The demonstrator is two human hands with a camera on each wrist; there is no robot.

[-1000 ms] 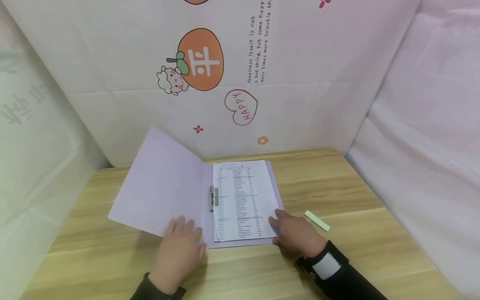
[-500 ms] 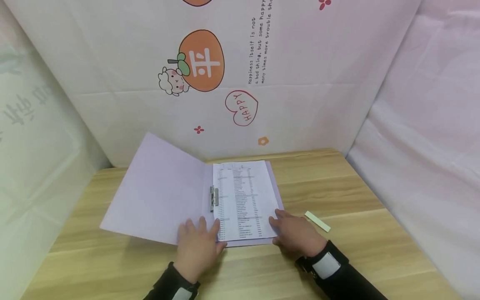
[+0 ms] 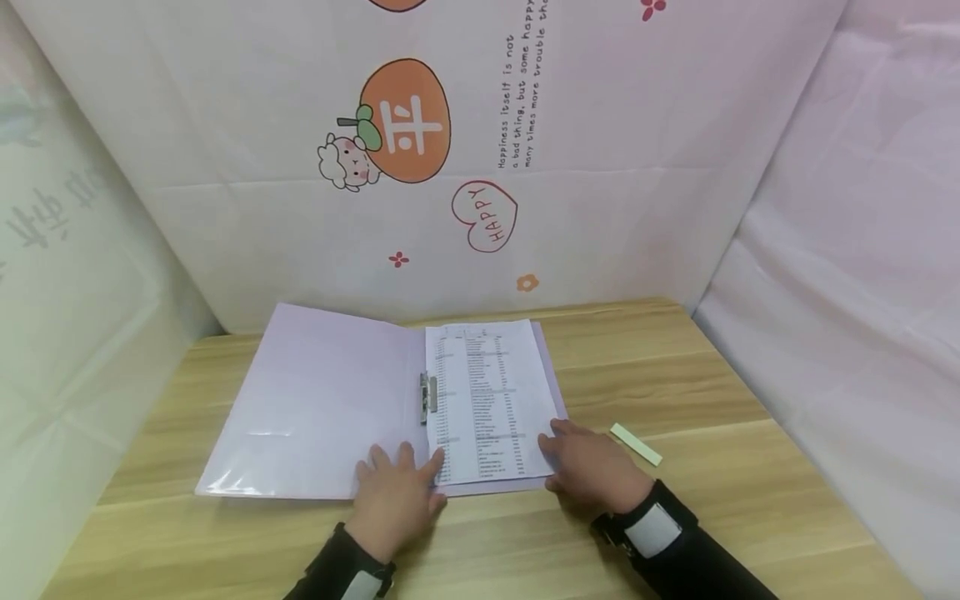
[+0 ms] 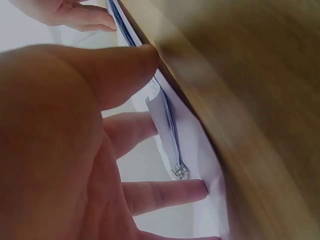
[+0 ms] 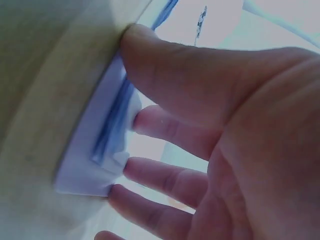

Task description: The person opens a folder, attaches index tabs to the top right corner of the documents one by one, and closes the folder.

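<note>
A lilac folder [image 3: 315, 392] lies spread wide on the table, its left cover almost flat. A stack of printed sheets [image 3: 491, 392] lies on its right half, beside the metal clip [image 3: 427, 397] at the spine. My left hand [image 3: 397, 504] rests with spread fingers on the folder's lower edge near the spine, its index finger reaching the sheets' lower left corner. In the left wrist view its fingers [image 4: 165, 194] press down on the lilac surface. My right hand [image 3: 596, 468] rests at the lower right corner, extended fingers [image 5: 160, 177] touching the sheets and folder edge.
A pale green strip [image 3: 636, 444] lies on the wooden table [image 3: 645, 358] to the right of my right hand. Behind the table hangs a printed white cloth [image 3: 600, 208], with pale cloth on both sides too.
The left cover of the folder has swung down from a raised slant to nearly flat. My left hand has slid right toward the spine and sheets. My right hand has stayed put.
</note>
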